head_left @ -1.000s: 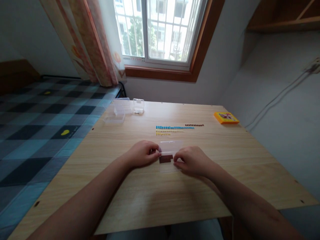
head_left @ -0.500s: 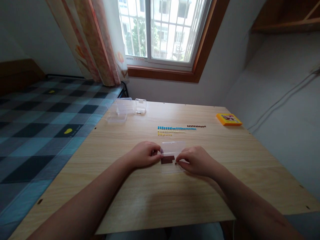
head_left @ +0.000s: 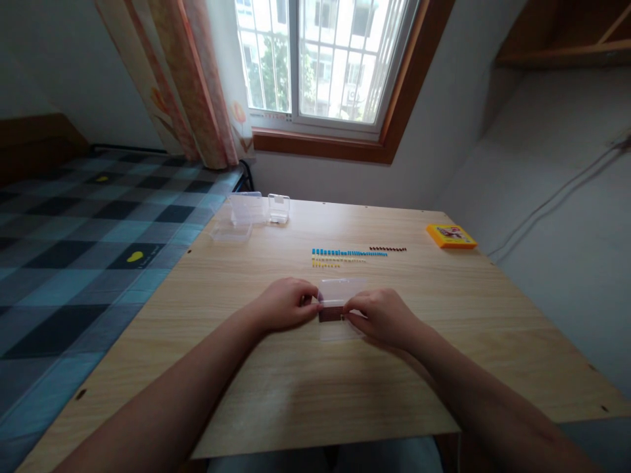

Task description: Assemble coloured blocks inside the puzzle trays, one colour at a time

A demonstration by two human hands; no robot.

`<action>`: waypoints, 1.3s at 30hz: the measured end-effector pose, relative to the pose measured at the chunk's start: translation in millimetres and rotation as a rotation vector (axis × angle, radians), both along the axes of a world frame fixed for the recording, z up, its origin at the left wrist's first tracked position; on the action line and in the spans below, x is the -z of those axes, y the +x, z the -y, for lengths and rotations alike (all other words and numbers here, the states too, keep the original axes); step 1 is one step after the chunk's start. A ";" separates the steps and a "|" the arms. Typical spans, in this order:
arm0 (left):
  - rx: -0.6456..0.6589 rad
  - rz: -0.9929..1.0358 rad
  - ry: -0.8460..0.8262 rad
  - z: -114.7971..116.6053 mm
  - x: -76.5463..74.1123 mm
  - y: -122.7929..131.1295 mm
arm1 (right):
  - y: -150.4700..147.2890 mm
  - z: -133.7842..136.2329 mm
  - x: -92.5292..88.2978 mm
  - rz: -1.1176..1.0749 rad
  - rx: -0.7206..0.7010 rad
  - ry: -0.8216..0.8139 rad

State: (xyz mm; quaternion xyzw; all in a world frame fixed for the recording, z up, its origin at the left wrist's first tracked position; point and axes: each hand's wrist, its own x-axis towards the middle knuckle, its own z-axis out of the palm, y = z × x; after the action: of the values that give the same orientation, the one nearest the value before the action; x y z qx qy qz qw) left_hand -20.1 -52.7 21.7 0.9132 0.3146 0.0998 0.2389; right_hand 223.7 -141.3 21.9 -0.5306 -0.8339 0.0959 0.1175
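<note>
A small clear plastic box lies open on the wooden table with a block of dark brown pieces in it. My left hand rests at the box's left side, fingers curled, pinching its edge. My right hand is at the box's right side, fingertips pinched at the brown block's right end. Beyond the box lie thin rows of blue pieces, yellow pieces and dark brown pieces.
Two more clear plastic boxes stand open at the table's far left, and an orange flat box lies at the far right. A checked blue bed adjoins the table's left edge. Window and curtain are behind.
My right hand's fingertips have shifted slightly left and up, closer onto the brown block's right end. The left hand stays at the box's edge. The view has drifted a little.
</note>
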 end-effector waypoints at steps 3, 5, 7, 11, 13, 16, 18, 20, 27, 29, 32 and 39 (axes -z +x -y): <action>-0.001 0.002 -0.005 0.5 -0.7 0.1 | 3.0 0.9 -1.6 -0.013 -0.051 -0.022; -0.004 -0.006 -0.006 0.8 -1.4 0.3 | 4.2 1.5 -1.9 -0.004 -0.071 -0.028; -0.008 -0.015 -0.008 1.0 -1.8 0.4 | 4.4 1.7 -1.7 0.006 -0.075 -0.033; -0.003 -0.013 -0.008 0.8 -1.8 0.0 | 3.3 1.6 -0.9 0.004 -0.075 -0.035; 0.001 -0.016 -0.006 0.7 -1.8 -0.1 | 2.6 1.6 -0.7 0.007 -0.075 -0.035; 0.002 -0.031 -0.006 0.8 -2.3 0.2 | 1.8 1.6 -0.4 0.013 -0.069 -0.036; 0.000 -0.038 -0.007 0.9 -2.6 0.5 | 1.6 1.4 0.2 0.008 -0.064 -0.040; -0.002 -0.040 -0.002 1.1 -2.7 0.7 | 1.9 1.1 1.3 0.000 -0.060 -0.045; 0.000 -0.041 0.012 1.1 -2.4 0.0 | 2.7 0.6 4.4 -0.025 -0.039 -0.035; 0.001 -0.045 0.013 1.0 -2.0 -0.2 | 2.2 1.0 4.4 -0.038 -0.042 -0.029; 0.000 -0.042 0.012 1.0 -1.3 -0.3 | 3.3 1.6 3.1 -0.083 -0.067 0.013; 0.005 -0.021 -0.004 0.1 -1.4 -0.4 | 39.0 -11.7 -3.4 -0.431 0.112 0.400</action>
State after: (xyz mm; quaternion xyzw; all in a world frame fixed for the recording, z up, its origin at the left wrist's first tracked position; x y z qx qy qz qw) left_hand -20.5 -52.8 23.1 0.9145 0.3150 0.0892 0.2378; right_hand 262.8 -129.6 25.3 -0.5093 -0.7616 0.0336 0.3993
